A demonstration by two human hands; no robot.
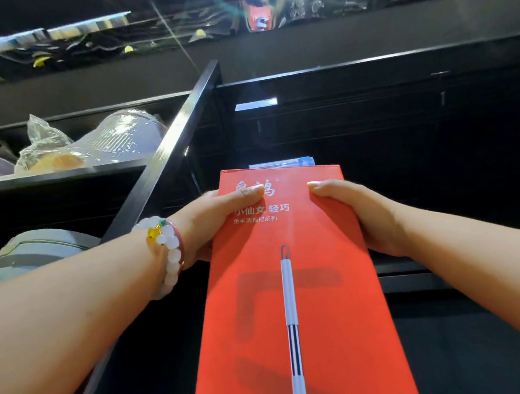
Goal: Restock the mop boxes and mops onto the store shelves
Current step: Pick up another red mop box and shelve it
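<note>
head view, close, facing shelves (162, 161)

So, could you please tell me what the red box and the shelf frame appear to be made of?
Red box: printed cardboard with a smooth matte face and crisp folded edges. Shelf frame: probably black painted metal or laminate; its straight edge shows a faint sheen.

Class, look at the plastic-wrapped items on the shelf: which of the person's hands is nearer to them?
Left. The left hand grips the red box on the side below the wrapped items; the right hand grips the far side.
</note>
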